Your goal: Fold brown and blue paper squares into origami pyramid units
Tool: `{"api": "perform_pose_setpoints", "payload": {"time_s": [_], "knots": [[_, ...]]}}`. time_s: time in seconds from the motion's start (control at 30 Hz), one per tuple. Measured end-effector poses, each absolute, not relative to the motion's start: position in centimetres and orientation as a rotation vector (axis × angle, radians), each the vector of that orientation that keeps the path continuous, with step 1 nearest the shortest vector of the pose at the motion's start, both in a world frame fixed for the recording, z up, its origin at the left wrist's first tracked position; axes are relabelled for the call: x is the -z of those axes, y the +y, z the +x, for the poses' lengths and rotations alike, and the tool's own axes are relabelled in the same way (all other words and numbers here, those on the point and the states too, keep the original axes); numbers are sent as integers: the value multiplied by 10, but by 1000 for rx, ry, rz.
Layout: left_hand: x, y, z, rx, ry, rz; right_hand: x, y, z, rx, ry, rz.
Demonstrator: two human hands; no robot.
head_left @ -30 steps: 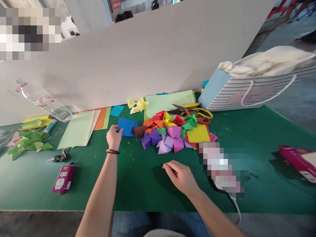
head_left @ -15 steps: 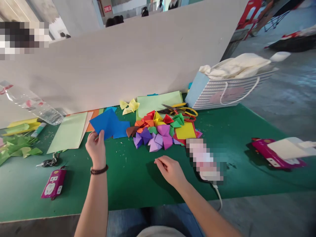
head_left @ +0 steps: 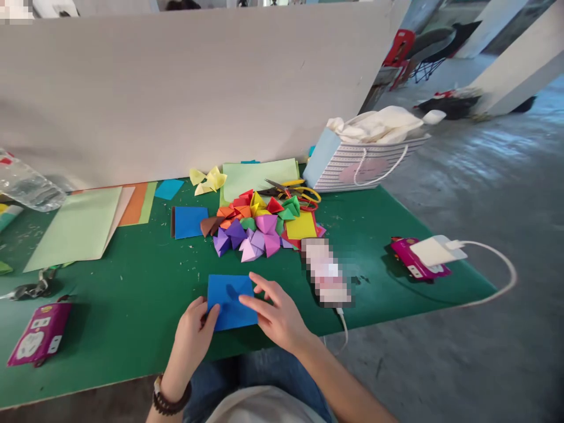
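Note:
A flat blue square of paper (head_left: pixel 227 308) is in front of me near the table's front edge. My left hand (head_left: pixel 194 332) pinches its left side, thumb on top. Over its right part is my right hand (head_left: pixel 275 311), fingers spread apart; whether the fingertips touch the sheet I cannot tell. Behind it lies a stack of blue paper (head_left: pixel 191 223) with a dark edge at its left. Beside that stack sits a cluster of folded paper pieces (head_left: pixel 251 226) in orange, red, yellow, green, purple and brown.
A phone (head_left: pixel 326 273) with a cable lies to the right, near yellow paper (head_left: pixel 301 225). Scissors (head_left: pixel 295 191), a striped paper bag (head_left: pixel 361 164) and pale green sheets (head_left: pixel 74 226) stand farther back. Purple packets (head_left: pixel 40 333) lie at both sides, one under a white charger (head_left: pixel 437 251).
My left hand has brought the blue paper from the stack down towards me. My right hand has opened and moved over the sheet. The view has turned to the right.

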State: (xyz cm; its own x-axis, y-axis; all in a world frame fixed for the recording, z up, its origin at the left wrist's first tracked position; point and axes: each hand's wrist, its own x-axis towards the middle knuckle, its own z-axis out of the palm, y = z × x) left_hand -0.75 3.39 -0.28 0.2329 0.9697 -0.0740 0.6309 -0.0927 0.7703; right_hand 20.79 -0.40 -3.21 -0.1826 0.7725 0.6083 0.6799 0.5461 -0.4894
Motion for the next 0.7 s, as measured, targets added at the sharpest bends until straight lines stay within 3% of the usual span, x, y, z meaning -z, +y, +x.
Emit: {"api": "perform_pose_setpoints", "payload": {"time_s": [0.1, 0.27, 0.47, 0.7], "knots": [[4, 38, -7, -597, 1444, 1971, 30, -11, 211, -56, -1983, -1160], [11, 28, -7, -944, 1514, 2245, 29, -24, 225, 5, -1989, -1240], [19, -7, 11, -635, 1013, 2543, 30, -45, 239, -203, -2070, -1259], [26, -2, 13, -688, 976, 2532, 27, -37, 256, -380, -2053, -1297]]}}
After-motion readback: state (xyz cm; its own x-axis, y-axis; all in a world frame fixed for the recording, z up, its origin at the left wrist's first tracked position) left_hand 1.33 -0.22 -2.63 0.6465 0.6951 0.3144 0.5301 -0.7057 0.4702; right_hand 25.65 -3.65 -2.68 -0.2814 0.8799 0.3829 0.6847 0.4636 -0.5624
